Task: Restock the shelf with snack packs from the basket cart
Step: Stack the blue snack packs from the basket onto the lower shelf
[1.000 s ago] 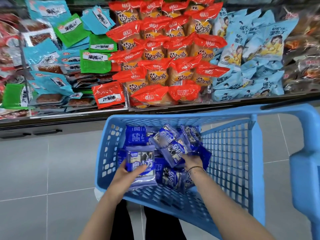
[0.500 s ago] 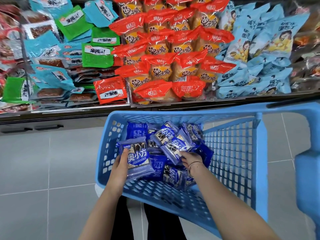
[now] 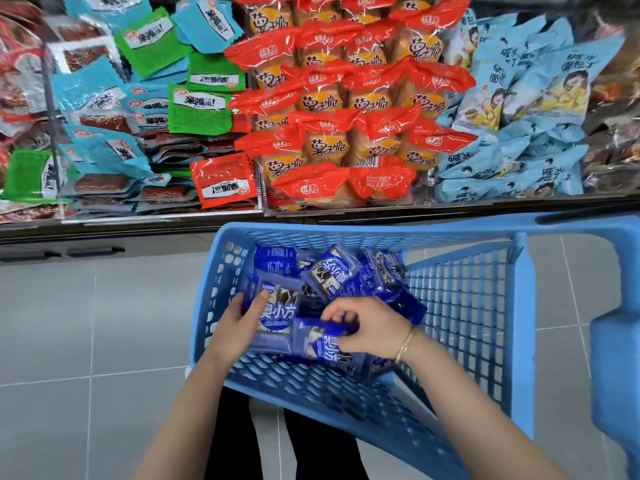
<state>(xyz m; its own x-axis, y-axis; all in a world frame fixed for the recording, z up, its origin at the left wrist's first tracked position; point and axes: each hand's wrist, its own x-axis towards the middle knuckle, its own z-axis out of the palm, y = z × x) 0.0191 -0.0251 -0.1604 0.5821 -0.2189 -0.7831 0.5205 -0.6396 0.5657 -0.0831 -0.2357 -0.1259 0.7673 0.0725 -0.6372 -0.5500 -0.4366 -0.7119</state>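
Left hand (image 3: 234, 328) grips a snack pack (image 3: 277, 315); right hand (image 3: 375, 327) pinches another pack (image 3: 317, 342).

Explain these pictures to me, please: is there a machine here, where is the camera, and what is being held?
There is no machine here: these are a person's two bare arms. The single camera sits on the person's head and looks forward and down, so you see roughly what they see. In front stands a blue basket with snack packs in it. The left hand holds one blue pack, thumb on its front. The right hand, with a bracelet at the wrist, pinches the edge of a second pack. Beyond the basket is the shelf, stacked with red packs, pale blue packs and green packs.
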